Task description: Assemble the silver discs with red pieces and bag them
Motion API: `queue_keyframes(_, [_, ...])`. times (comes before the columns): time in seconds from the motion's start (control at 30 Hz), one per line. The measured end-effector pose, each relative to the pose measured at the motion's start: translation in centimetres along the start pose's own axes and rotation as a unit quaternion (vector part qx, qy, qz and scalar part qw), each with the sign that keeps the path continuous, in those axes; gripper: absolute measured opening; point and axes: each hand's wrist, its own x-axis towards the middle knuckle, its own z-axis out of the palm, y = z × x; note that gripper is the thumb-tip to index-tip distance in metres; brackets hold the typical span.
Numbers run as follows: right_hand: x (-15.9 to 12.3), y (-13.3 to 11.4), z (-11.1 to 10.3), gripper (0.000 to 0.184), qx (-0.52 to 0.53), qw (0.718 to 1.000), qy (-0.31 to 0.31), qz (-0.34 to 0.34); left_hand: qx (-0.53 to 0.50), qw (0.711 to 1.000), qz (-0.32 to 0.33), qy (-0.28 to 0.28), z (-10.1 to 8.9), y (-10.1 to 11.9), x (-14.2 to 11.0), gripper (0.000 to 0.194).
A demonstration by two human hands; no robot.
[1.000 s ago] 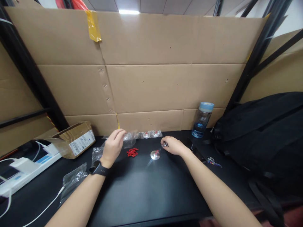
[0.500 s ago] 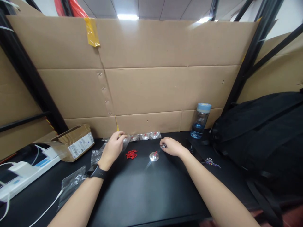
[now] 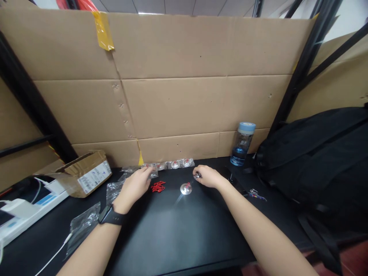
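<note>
My left hand [image 3: 134, 187], with a black watch on its wrist, rests low on the black table [image 3: 178, 234], its fingers curled and touching a clear plastic bag [image 3: 151, 172]. Just to its right lies a small heap of red pieces [image 3: 158, 187]. A round silver disc with a red bit on top [image 3: 185, 188] sits in the middle. My right hand [image 3: 208, 177] is closed around a small silver piece [image 3: 197, 176] right of the disc. A row of bagged silver discs [image 3: 175, 164] lies along the cardboard wall.
A cardboard wall [image 3: 184, 84] closes the back. A blue water bottle [image 3: 242, 143] stands at the back right beside a black backpack [image 3: 319, 153]. An open cardboard box [image 3: 83, 172], a white power strip [image 3: 25, 212] and empty clear bags [image 3: 83, 224] lie at the left. Keys [image 3: 257, 194] lie at the right.
My left hand has come down and back from the plastic bag toward the table beside the red pieces. My right hand has stayed on the small silver piece.
</note>
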Motion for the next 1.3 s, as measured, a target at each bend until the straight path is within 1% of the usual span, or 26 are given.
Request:
queue_keyframes(0.03, [0.0, 0.0, 0.0, 0.020, -0.001, 1.000, 0.000, 0.000, -0.007, 1.000, 0.011, -0.002, 0.0, 0.2, 0.0, 0.037])
queue_keyframes(0.1, [0.0, -0.1, 0.0, 0.021, -0.001, 1.000, 0.000, 0.001, -0.054, 0.997, 0.058, -0.011, -0.1, 0.7, 0.2, 0.029])
queue_keyframes(0.2, [0.0, -0.1, -0.1, 0.021, -0.001, 1.000, -0.001, 0.001, -0.134, 0.981, 0.130, -0.055, -0.3, 1.9, 0.3, 0.025])
queue_keyframes(0.27, [-0.1, -0.1, -0.1, 0.020, 0.001, 1.000, -0.001, 0.001, -0.149, 0.972, 0.158, -0.090, -0.3, 2.8, 0.3, 0.022])
queue_keyframes(0.33, [-0.1, -0.1, -0.1, 0.021, 0.002, 1.000, -0.001, 0.002, -0.147, 0.968, 0.172, -0.112, -0.2, 3.5, 0.0, 0.020])
queue_keyframes(0.47, [-0.1, -0.1, -0.1, 0.021, 0.005, 1.000, 0.000, 0.000, -0.138, 0.967, 0.176, -0.121, 0.2, 4.3, -0.3, 0.017])
queue_keyframes(0.6, [0.0, 0.1, 0.0, 0.020, 0.008, 1.000, 0.003, -0.004, -0.124, 0.972, 0.153, -0.127, 0.6, 4.9, -0.3, 0.010])
queue_keyframes(0.73, [0.1, 0.2, 0.1, 0.022, 0.013, 1.000, 0.016, -0.013, -0.110, 0.974, 0.147, -0.135, 0.2, 5.2, -0.3, 0.015])
queue_keyframes(0.87, [0.1, 0.2, 0.1, 0.020, 0.020, 0.999, 0.025, -0.015, -0.091, 0.977, 0.147, -0.127, -1.2, 4.7, -0.4, 0.007])
queue_keyframes(1.0, [0.0, 0.1, -0.1, 0.020, 0.032, 0.999, 0.032, -0.019, -0.074, 0.979, 0.135, -0.137, -2.1, 3.4, -0.6, 0.023])
queue_keyframes(1.1, [0.0, -0.1, -0.3, 0.022, 0.040, 0.998, 0.033, -0.018, -0.073, 0.977, 0.127, -0.155, -1.9, 2.8, -0.6, 0.021])
queue_keyframes(1.3, [-0.2, -0.4, -0.5, 0.024, 0.045, 0.998, 0.037, -0.018, -0.076, 0.975, 0.122, -0.168, -1.0, 2.8, -0.5, 0.005])
